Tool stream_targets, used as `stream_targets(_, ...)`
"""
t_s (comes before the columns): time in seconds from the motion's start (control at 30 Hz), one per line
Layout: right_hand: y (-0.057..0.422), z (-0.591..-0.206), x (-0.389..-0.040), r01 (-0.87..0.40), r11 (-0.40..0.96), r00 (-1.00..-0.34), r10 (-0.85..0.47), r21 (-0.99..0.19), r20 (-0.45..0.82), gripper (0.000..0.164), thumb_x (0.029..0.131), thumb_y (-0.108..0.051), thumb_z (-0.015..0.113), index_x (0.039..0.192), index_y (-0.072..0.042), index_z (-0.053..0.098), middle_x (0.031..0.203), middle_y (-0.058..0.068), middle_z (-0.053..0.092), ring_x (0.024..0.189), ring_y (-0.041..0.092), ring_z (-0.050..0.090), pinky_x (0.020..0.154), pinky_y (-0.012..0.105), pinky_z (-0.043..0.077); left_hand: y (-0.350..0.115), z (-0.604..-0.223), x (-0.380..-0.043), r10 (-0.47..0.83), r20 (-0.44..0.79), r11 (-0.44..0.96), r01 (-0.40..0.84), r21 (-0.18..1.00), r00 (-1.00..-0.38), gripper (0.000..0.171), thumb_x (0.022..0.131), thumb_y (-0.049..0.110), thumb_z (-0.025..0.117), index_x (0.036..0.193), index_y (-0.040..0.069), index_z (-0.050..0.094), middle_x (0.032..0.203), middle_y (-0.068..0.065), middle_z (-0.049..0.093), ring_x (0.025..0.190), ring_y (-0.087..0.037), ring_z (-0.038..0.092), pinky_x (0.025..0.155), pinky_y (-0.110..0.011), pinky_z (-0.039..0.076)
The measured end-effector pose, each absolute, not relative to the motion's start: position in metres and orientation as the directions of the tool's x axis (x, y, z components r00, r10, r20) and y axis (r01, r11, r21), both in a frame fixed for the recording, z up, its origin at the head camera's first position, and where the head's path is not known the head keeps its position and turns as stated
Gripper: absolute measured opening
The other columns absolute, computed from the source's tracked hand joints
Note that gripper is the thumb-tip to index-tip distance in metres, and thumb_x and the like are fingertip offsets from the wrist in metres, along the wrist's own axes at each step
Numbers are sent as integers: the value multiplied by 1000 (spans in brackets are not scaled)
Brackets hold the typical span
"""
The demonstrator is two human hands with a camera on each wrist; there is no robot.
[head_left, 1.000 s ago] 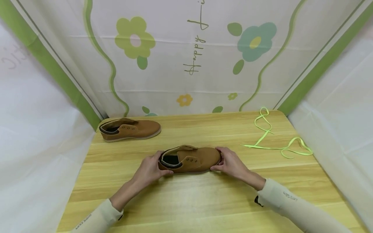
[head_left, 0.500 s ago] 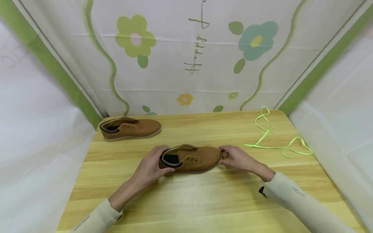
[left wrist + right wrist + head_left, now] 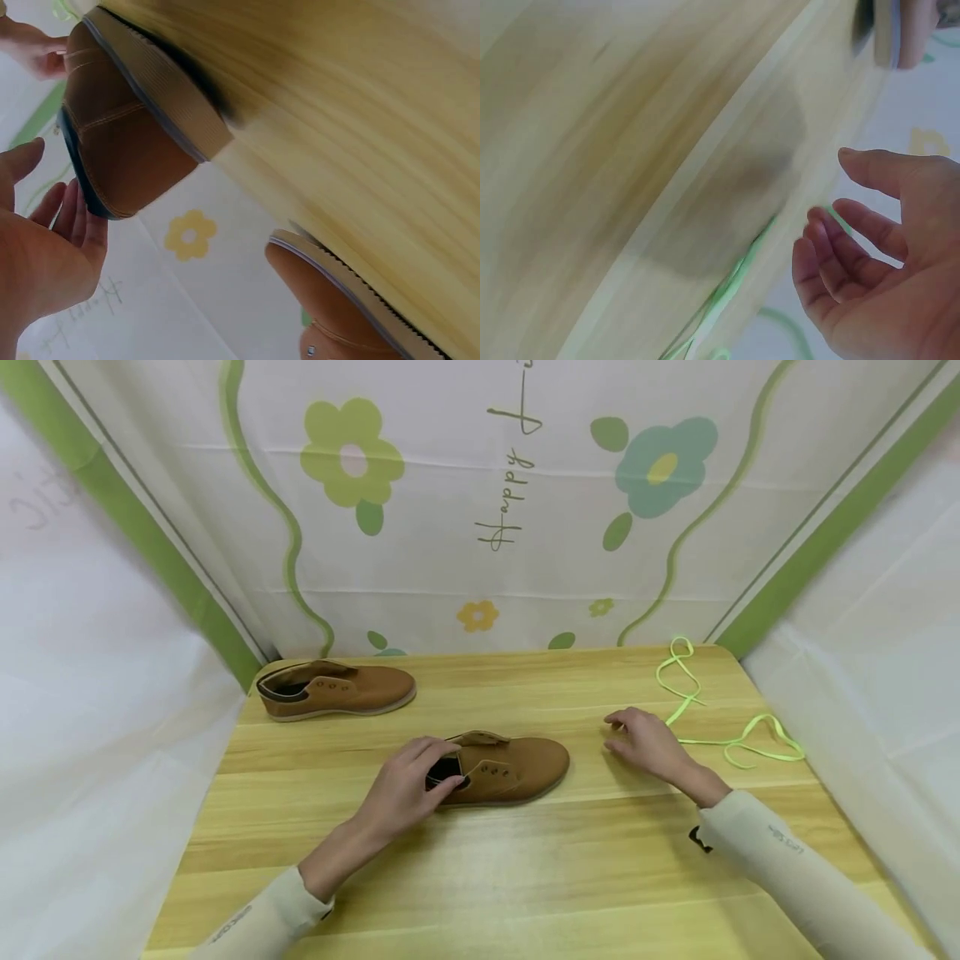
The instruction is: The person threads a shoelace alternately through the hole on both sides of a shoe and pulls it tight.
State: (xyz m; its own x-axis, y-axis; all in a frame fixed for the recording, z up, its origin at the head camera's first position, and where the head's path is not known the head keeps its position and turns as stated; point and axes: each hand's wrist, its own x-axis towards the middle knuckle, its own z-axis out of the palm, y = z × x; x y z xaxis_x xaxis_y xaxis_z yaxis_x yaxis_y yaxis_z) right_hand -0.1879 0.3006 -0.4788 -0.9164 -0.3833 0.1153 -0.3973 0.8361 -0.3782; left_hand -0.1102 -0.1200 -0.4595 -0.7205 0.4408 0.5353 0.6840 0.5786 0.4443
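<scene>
In the head view a brown shoe (image 3: 528,768) without laces lies on the wooden table, toe to the right. My left hand (image 3: 401,785) is over its heel and opening, partly hiding them. The left wrist view shows the fingers right at the dark collar (image 3: 79,169) and the thumb apart, with nothing gripped. My right hand (image 3: 651,745) hovers to the right of the toe, fingers loosely bent and holding nothing. Close beside it lies a yellow-green shoelace (image 3: 701,742), partly hidden by the hand. Its strands (image 3: 724,292) run below the fingers in the right wrist view.
A second brown shoe (image 3: 360,689), also without laces, stands at the table's back left corner, toe to the right. Behind the table (image 3: 510,877) hangs a white curtain (image 3: 435,560) printed with flowers. White sheets enclose both sides.
My right hand has let go of the shoe's toe and moved right, toward the shoelace. My left hand has loosened from the heel and shifted slightly right over the opening. The shoe stays in place.
</scene>
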Motion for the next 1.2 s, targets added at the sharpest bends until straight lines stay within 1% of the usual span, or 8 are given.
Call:
stream_targets(0.13,316,-481,-194,-391,857,-920,-374,-337,116,41,88,-7,84,121,12,70,113,27,73,104,46,66,90,59,55,-112,-457,-110,453,505,572,674,466,-734,38,87,15,89,119,2,74,110,-9,74,94,-21,73,77,-36,61)
stream_targets(0.27,327,-484,-196,-361,876,-931,-357,-319,73,41,89,-9,84,120,13,70,111,27,72,102,45,67,88,59,56,-104,-455,-110,466,438,591,639,493,-769,34,89,17,88,117,3,75,108,-7,74,90,-18,72,75,-32,61)
stream_targets(0.43,335,-485,-200,-345,886,-935,-354,-311,28,30,90,-7,83,113,9,73,103,22,73,94,37,71,82,55,59,-94,-453,-112,438,334,596,548,587,-835,28,91,16,86,115,4,76,101,-3,74,82,-12,71,70,-23,58)
stream_targets(0.53,337,-486,-202,-348,886,-933,-359,-305,21,22,90,-5,82,107,7,76,99,19,73,91,35,71,80,54,59,-89,-453,-114,421,287,600,502,623,-860,26,92,16,85,115,5,77,102,-3,75,82,-11,71,71,-22,58)
stream_targets(0.77,338,-489,-204,-327,894,-943,-332,-305,36,8,91,-4,81,96,2,79,94,16,76,85,33,73,77,52,60,-82,-453,-116,422,257,639,486,596,-869,24,92,19,85,113,9,80,98,0,76,81,-10,68,70,-25,56)
stream_targets(0.97,336,-491,-203,-331,892,-941,-336,-308,37,4,94,-3,78,93,2,77,92,15,76,82,31,73,75,50,60,-77,-453,-121,430,233,658,479,580,-872,17,93,22,84,108,14,82,88,5,74,68,-4,55,62,-24,45)
stream_targets(1.1,332,-491,-199,-349,884,-936,-348,-311,60,4,95,-2,76,92,0,75,87,11,74,77,24,69,70,47,58,-73,-452,-125,432,183,662,448,601,-883,14,94,23,83,106,16,83,77,9,70,56,-2,41,56,-23,36)
stream_targets(1.2,324,-489,-195,-378,869,-925,-361,-318,114,5,96,-2,76,92,-2,73,84,9,74,72,20,66,67,44,56,-70,-451,-128,434,139,651,416,635,-890,12,95,22,82,104,15,84,70,10,65,49,-3,36,53,-22,32)
